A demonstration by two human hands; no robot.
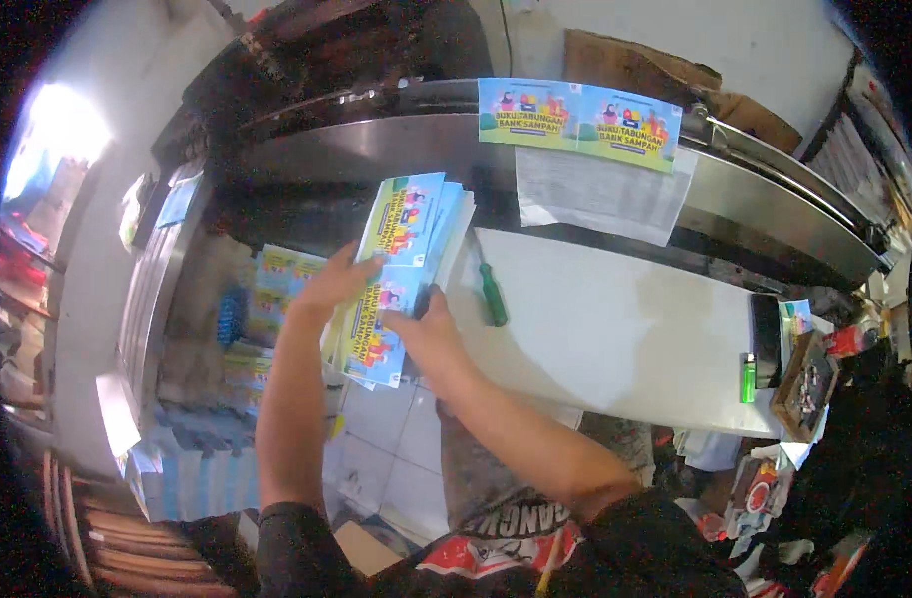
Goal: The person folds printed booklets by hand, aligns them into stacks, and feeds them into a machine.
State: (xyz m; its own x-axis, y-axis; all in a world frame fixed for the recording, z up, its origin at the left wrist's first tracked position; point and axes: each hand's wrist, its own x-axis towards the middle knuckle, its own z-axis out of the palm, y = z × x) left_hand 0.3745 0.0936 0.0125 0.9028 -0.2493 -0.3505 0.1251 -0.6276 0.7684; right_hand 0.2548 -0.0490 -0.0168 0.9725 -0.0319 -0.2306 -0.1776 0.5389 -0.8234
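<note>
A loose stack of printed booklet covers (401,284), blue, yellow and green, is held up left of the white table's end. My left hand (338,279) grips its left edge, thumb on the top sheet. My right hand (431,334) is closed on the right edge, its thumb also on the print; the fingers of both hands are partly hidden. The sheets are slightly fanned at the upper right. On the white table (615,319), a screwdriver (492,295) with a green handle lies just right of the stack.
Matching printed covers (579,122) and a white sheet (605,189) hang on the metal machine at the back. A green lighter (748,379), a black phone-like object (766,339) and a wooden tray (806,387) sit at the right. Bundled stacks (202,478) stand lower left.
</note>
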